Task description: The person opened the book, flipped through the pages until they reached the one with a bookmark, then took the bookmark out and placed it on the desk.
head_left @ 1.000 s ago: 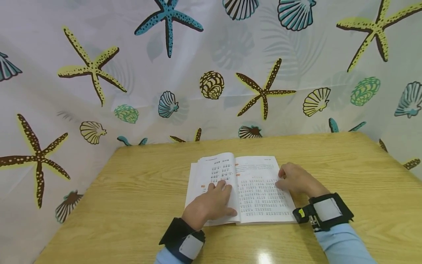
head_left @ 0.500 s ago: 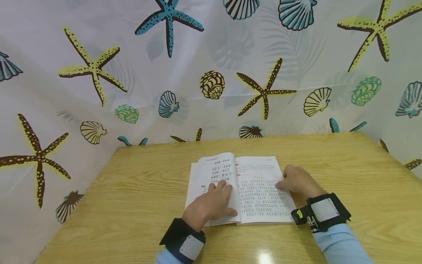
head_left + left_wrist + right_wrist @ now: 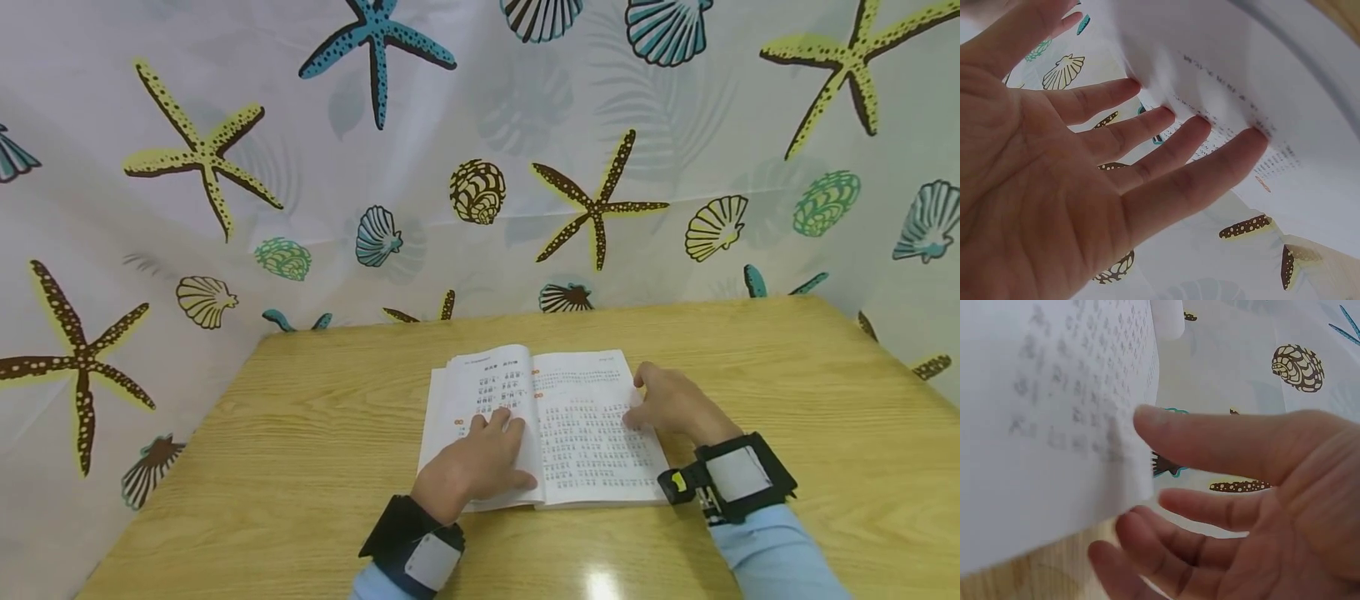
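An open book (image 3: 592, 450) with printed pages lies on the wooden table. On its left page, my left hand (image 3: 476, 467) rests with fingers spread and the thumb near the central fold. In the left wrist view, the fairly straight fingertips of the left hand (image 3: 1085, 169) touch the paper. At the book's right edge is my right hand (image 3: 678, 404), its thumb on the right page. The right wrist view shows the thumb of the right hand (image 3: 1260, 487) against the page (image 3: 1072, 469), with the other fingers loosely bent below the page edge, apart from the thumb.
The wooden table (image 3: 315, 450) extends on both sides of the book. Behind it hangs a white cloth (image 3: 420, 150) printed with starfish and shells. Each wrist wears a black strap, such as the right wrist strap (image 3: 742, 479).
Between half a second ago and now, the right hand's index finger has lifted away from its thumb, widening the gap. The left hand stays on the left page. The head view has shifted slightly.
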`<state>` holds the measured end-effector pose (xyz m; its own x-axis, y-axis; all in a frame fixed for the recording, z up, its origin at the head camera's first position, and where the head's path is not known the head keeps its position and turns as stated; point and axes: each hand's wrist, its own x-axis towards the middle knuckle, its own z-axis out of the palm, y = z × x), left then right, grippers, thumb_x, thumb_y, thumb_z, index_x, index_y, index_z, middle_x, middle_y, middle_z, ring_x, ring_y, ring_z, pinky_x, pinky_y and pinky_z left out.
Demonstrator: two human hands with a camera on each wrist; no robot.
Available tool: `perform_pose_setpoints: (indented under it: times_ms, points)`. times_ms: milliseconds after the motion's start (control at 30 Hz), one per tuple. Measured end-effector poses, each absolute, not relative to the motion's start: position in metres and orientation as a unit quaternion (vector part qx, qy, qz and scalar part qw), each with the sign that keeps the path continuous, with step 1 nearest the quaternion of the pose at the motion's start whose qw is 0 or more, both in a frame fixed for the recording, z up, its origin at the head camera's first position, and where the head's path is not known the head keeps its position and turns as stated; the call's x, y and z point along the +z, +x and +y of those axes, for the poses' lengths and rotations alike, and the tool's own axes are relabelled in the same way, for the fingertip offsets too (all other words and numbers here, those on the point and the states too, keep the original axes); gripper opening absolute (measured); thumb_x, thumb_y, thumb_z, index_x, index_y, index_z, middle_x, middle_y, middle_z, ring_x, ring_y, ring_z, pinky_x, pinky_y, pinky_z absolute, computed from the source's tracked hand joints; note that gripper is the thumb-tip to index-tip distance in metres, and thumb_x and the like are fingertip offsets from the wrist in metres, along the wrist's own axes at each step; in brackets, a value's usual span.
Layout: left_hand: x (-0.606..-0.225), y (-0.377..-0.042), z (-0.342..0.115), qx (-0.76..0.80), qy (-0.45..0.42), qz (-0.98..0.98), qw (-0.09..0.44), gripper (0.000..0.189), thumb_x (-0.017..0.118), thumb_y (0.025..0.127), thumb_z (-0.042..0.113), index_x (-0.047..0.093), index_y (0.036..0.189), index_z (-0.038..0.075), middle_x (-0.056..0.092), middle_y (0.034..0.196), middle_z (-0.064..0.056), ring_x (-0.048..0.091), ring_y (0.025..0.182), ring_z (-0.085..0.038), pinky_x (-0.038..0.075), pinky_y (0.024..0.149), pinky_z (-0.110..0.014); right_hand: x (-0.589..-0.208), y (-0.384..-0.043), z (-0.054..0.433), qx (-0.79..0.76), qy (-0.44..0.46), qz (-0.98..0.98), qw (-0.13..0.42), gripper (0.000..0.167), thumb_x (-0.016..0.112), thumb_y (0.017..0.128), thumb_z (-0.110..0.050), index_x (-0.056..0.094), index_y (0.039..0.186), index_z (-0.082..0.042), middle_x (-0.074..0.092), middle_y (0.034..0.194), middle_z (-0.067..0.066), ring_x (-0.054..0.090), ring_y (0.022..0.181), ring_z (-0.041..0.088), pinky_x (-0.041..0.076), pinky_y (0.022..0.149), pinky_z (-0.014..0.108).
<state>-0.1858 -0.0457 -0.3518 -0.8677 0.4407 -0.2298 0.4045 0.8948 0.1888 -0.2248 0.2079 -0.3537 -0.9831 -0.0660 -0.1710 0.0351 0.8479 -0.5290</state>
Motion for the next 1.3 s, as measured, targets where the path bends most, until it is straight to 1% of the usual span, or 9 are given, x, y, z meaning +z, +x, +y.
perform_pose_setpoints:
  times_ms: [133,300,433,533,600,733,900,1000,1300]
  points:
    - [-0.352,-0.185,-0.046,0.069,0.219,0.963,0.14,0.069,0.078,0.09,0.039,0.051,0.141,0.003,0.04,0.154,-0.016,0.045,0.13,-0.039,0.049,0.097,-0.049,-0.356,-0.224,0.208,-0.32,-0.002,0.947,0.04,0.044,0.076,0.083,0.003,0.05,0.116,0.015,0.061,0.091,0.024,0.06,0.074,0.031,0.05,0.061,0.034]
    - [-0.351,-0.185,-0.046,0.06,0.222,0.964,0.132,0.069,0.077,0.091,0.04,0.05,0.142,0.003,0.041,0.153,-0.016,0.045,0.13,-0.038,0.05,0.097,-0.049,-0.357,-0.226,0.21,-0.319,-0.029,0.947,-0.014,0.026,0.076,0.082,0.007,0.059,0.101,0.013,0.062,0.078,0.018,0.061,0.062,0.025,0.055,0.056,0.033]
    - [-0.351,-0.185,-0.047,0.063,0.221,0.964,0.132,0.069,0.077,0.091,0.04,0.05,0.142,0.003,0.041,0.153,-0.016,0.045,0.13,-0.038,0.05,0.098,-0.05,-0.355,-0.226,0.213,-0.28,-0.062,0.957,-0.036,0.011,0.076,0.083,0.003,0.065,0.084,0.005,0.058,0.073,0.012,0.056,0.062,0.023,0.047,0.054,0.032]
    - [-0.351,-0.185,-0.048,0.069,0.219,0.964,0.135,0.069,0.077,0.09,0.04,0.051,0.142,0.003,0.041,0.153,-0.016,0.045,0.131,-0.039,0.05,0.098,-0.05,-0.354,-0.226,0.217,-0.259,-0.083,0.962,-0.035,0.016,0.076,0.085,-0.002,0.064,0.074,-0.001,0.056,0.07,0.007,0.051,0.063,0.022,0.039,0.054,0.031]
    - [-0.35,-0.185,-0.048,0.072,0.22,0.963,0.136,0.068,0.078,0.09,0.039,0.051,0.142,0.003,0.04,0.154,-0.016,0.044,0.132,-0.04,0.049,0.099,-0.051,-0.352,-0.225,0.22,-0.266,-0.094,0.959,-0.025,0.019,0.074,0.088,-0.004,0.064,0.071,-0.003,0.055,0.067,0.004,0.05,0.061,0.019,0.038,0.053,0.03]
    - [-0.349,-0.185,-0.048,0.075,0.219,0.963,0.141,0.068,0.077,0.091,0.039,0.05,0.143,0.003,0.039,0.155,-0.016,0.043,0.134,-0.04,0.047,0.102,-0.052,-0.349,-0.225,0.225,-0.335,-0.124,0.934,0.016,0.021,0.065,0.096,-0.005,0.066,0.076,0.0,0.054,0.064,0.002,0.053,0.055,0.016,0.047,0.051,0.028]
    - [-0.348,-0.185,-0.048,0.074,0.215,0.963,0.145,0.069,0.076,0.092,0.039,0.048,0.144,0.004,0.037,0.157,-0.015,0.042,0.136,-0.038,0.045,0.105,-0.051,-0.345,-0.228,0.228,-0.428,-0.151,0.888,0.071,0.016,0.059,0.1,-0.003,0.067,0.094,0.009,0.062,0.069,0.004,0.059,0.057,0.018,0.058,0.056,0.032]
    - [-0.348,-0.185,-0.048,0.073,0.217,0.963,0.143,0.068,0.076,0.092,0.039,0.049,0.144,0.004,0.037,0.157,-0.015,0.042,0.136,-0.039,0.045,0.104,-0.051,-0.343,-0.229,0.229,-0.458,-0.154,0.871,0.093,0.017,0.058,0.1,-0.002,0.066,0.104,0.013,0.066,0.075,0.006,0.062,0.061,0.021,0.06,0.058,0.035]
    - [-0.35,-0.185,-0.048,0.07,0.222,0.963,0.138,0.067,0.076,0.092,0.039,0.05,0.142,0.003,0.038,0.155,-0.015,0.044,0.133,-0.038,0.048,0.101,-0.05,-0.341,-0.226,0.231,-0.515,-0.145,0.837,0.115,0.021,0.057,0.102,-0.004,0.062,0.111,0.014,0.069,0.082,0.01,0.063,0.065,0.021,0.059,0.062,0.033]
